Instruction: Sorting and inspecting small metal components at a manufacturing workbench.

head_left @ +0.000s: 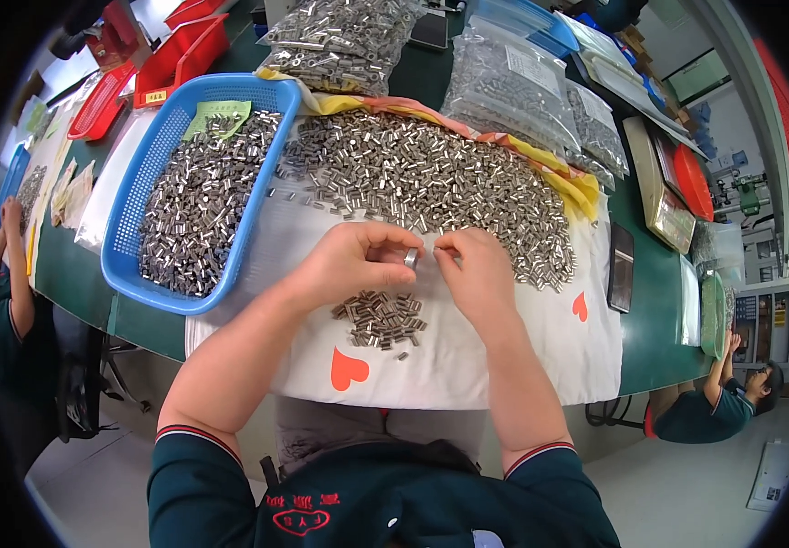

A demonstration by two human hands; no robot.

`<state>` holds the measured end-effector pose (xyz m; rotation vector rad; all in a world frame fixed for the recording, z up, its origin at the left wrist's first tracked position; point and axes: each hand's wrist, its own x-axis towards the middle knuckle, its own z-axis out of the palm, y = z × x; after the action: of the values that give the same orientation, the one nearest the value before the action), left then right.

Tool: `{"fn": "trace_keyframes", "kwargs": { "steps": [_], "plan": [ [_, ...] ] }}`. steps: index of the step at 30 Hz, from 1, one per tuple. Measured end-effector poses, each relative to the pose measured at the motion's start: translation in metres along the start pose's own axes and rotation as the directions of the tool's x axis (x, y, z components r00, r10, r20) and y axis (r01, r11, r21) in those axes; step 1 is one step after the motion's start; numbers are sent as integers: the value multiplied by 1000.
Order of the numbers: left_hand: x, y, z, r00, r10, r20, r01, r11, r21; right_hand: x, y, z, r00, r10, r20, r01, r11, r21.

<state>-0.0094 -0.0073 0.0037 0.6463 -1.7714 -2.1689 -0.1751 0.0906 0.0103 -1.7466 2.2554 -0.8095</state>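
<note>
Between the thumb and fingers of my left hand (356, 258) is a shiny metal ring-like piece (411, 258), held on edge. Close by on its right, my right hand (478, 274) is closed in a pinch; anything in its fingertips is too small to make out. Both hands hover over a white cloth (449, 374) printed with red hearts. Just beyond them spreads a wide heap of small metal cylinders (449, 173). A smaller pile of the same cylinders (381, 318) lies below my left hand, with one loose cylinder (402, 356) nearer me.
To the left stands a blue basket (113, 233) filled with metal cylinders and a green slip. Clear bags of metal parts (335, 41) (508, 87) sit behind the heap. A dark phone (621, 268) lies right. Co-workers (10, 301) (709, 411) sit at both sides.
</note>
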Motion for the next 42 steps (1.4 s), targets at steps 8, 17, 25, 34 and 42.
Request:
{"fn": "trace_keyframes", "kwargs": {
  "steps": [8,17,25,34,42],
  "plan": [
    [1,-3,-1,997,64,-33,-68,981,-181,-6,-12,-7,983,36,177,-157,661,734],
    [1,-5,-3,998,62,-8,-63,987,-151,-6,-19,-7,997,-3,71,-39,810,585],
    [0,-2,1,1000,31,-3,-31,981,-189,-7,-17,-13,993,-66,94,9,862,508],
    [-5,-1,10,994,15,107,-28,993,116,5,9,-10,988,-3,-157,27,989,148],
    [-6,3,7,992,93,88,-108,978,178,10,6,16,976,-113,-187,75,976,-203]
  ]
}}
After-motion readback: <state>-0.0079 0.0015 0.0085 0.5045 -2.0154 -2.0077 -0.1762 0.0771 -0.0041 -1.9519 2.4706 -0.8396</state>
